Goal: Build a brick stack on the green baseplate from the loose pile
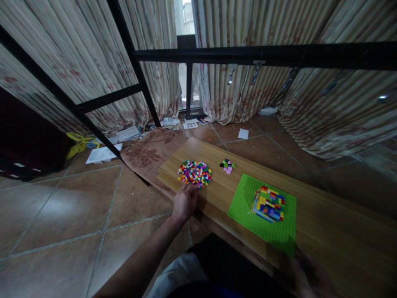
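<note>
My left hand (185, 202) rests at the near edge of a heap of small multicoloured building bricks (195, 171), its fingers curled in and touching the pile. Whatever its fingertips pinch is hidden. To the right lies a green studded baseplate (242, 198). On it stands a low, roughly square block of stacked bricks (269, 203) in yellow, red, blue and orange. My right hand (312, 273) is by the baseplate's near right corner, dark and blurred, so its fingers cannot be made out. A small group of pink, green and black bricks (228, 165) sits beyond the baseplate's left side.
Everything stands on a long wooden board (214, 203) over a brown patterned cloth (149, 151). A black metal frame (248, 54) crosses in front of striped curtains (229, 25). Papers (104, 154) and a yellow item (79, 142) lie on the tiled floor (77, 203).
</note>
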A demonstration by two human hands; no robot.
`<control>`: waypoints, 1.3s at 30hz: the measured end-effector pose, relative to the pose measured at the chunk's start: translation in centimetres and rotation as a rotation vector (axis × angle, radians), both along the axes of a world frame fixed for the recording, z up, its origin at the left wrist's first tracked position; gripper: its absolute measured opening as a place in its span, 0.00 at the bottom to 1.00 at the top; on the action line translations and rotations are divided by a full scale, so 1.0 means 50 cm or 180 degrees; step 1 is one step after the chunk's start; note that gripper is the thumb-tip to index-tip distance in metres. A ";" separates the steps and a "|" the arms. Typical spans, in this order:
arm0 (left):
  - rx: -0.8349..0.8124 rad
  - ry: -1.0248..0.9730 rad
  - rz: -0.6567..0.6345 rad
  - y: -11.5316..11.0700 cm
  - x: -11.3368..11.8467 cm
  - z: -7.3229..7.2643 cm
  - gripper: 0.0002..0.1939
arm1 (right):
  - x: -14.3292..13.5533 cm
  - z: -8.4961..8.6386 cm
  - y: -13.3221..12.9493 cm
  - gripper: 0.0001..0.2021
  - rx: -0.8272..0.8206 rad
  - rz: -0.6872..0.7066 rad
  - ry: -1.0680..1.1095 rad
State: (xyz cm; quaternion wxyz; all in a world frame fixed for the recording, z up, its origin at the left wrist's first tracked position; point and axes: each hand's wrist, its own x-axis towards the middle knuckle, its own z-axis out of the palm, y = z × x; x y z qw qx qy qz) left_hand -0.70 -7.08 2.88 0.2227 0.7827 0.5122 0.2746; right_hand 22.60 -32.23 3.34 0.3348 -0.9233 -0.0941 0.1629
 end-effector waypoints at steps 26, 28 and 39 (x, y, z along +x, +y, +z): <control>0.0094 0.0505 -0.0034 0.040 0.018 -0.003 0.10 | 0.009 -0.028 -0.018 0.31 0.0054 0.0228 0.0025; 0.0086 0.0468 0.0018 0.042 0.020 -0.004 0.10 | 0.010 -0.032 -0.020 0.31 0.0123 0.0258 -0.0057; 0.0039 0.0014 0.0221 0.034 0.010 0.013 0.08 | 0.007 -0.046 -0.021 0.29 0.0434 0.0383 -0.0163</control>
